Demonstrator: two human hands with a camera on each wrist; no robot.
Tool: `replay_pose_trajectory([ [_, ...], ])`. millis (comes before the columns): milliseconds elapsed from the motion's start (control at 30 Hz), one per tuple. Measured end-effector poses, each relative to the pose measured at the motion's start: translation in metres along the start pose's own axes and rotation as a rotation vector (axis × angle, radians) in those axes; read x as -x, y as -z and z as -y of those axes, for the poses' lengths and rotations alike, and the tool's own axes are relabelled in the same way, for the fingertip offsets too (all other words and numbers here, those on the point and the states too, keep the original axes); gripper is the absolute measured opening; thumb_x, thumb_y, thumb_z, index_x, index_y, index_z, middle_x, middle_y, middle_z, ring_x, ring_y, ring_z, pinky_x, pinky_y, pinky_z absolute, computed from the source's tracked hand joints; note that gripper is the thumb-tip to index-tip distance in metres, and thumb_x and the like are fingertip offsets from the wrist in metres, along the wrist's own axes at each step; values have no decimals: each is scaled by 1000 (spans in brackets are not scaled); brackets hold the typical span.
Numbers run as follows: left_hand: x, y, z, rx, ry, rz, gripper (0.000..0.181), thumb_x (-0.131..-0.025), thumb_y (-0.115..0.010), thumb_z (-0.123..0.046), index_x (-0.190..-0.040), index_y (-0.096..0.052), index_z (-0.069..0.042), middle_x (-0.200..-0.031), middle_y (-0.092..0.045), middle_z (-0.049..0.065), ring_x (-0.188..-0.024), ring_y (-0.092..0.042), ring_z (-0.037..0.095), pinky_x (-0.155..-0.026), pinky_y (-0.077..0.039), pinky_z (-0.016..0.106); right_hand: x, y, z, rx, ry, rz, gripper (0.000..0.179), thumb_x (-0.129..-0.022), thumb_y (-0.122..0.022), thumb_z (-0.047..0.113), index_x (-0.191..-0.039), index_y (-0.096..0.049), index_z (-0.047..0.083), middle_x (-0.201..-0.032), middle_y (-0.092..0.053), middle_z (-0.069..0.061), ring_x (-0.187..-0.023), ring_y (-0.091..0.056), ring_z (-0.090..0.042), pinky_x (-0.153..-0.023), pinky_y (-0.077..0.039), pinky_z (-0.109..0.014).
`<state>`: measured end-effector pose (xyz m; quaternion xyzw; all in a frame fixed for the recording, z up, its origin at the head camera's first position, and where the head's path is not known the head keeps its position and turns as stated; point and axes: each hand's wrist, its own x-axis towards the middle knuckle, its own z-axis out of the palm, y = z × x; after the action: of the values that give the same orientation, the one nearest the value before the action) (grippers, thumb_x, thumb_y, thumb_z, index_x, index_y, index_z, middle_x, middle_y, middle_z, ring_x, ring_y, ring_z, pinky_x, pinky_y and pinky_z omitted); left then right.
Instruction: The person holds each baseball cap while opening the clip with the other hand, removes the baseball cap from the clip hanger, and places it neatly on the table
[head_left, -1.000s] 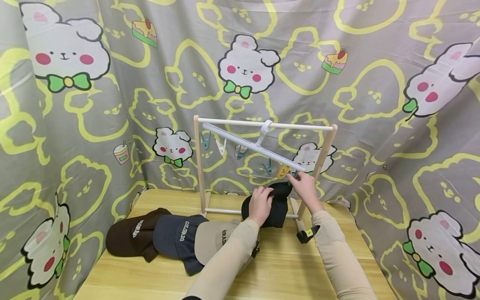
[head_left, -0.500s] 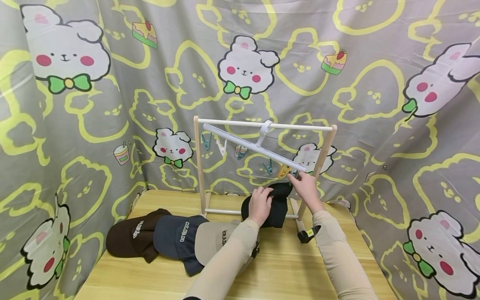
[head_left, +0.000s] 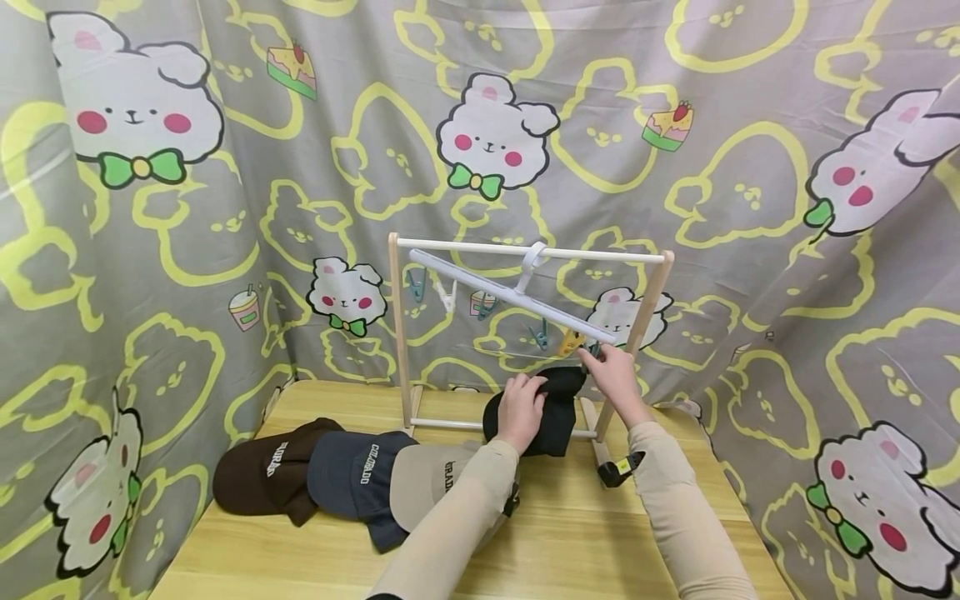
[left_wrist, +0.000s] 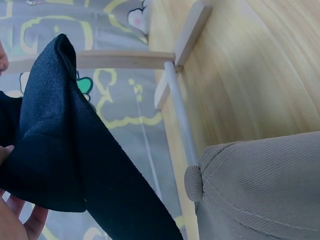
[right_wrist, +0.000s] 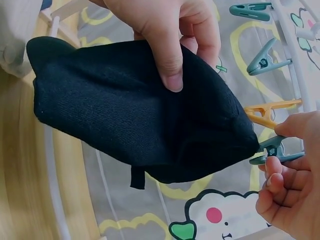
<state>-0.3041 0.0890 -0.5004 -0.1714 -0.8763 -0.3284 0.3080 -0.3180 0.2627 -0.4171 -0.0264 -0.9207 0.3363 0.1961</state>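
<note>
My left hand [head_left: 522,410] holds a black cap [head_left: 551,427] in front of the rack, thumb on one side and fingers behind the fabric. In the right wrist view the cap [right_wrist: 115,105] is seen side-on, its tapered end pointing at my right hand [right_wrist: 295,175]. That hand pinches a teal clothespin [right_wrist: 281,157] between thumb and fingers. The clothespin's nose meets the edge of the cap; whether it grips the cloth I cannot tell. Right beside it hangs a yellow clothespin [right_wrist: 272,106]. In the head view, the right hand [head_left: 615,379] is at the low end of a tilted white hanger [head_left: 517,296].
A wooden rack [head_left: 400,333] with a white top bar carries the hanger. Several more clothespins, including a white one [head_left: 447,296], hang from it. Brown [head_left: 251,479], navy [head_left: 337,475] and beige [head_left: 420,479] caps overlap on the table [head_left: 585,533]. A black-and-yellow item [head_left: 618,471] sits by the rack's right foot.
The hanger and its clothespins have shifted very slightly to the right. Both hands keep nearly the same place on the cap and clothespin.
</note>
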Motion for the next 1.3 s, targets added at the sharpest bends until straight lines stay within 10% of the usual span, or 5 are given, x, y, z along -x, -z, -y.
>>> replay_pose_trajectory([
  [467,0,7,3,42,67,28,19,-94,-64,-19,-112,-70,-17,-97,-64,2,-89,-56,19,-77,-52,29,-1,3,-5,50,39,-25,40,-93,-64,32,-64,-52,6,-58,-56,-8,-52,-45,-19,-52,-35,-28],
  [1300,-2,16,4,57,38,-39,18,-93,-67,-18,-110,-71,-15,-93,-64,4,-85,-56,20,-75,-52,28,-4,19,-9,65,24,-45,39,-93,-60,32,-66,-44,9,-55,-41,-1,-49,-39,-19,-50,-32,-29],
])
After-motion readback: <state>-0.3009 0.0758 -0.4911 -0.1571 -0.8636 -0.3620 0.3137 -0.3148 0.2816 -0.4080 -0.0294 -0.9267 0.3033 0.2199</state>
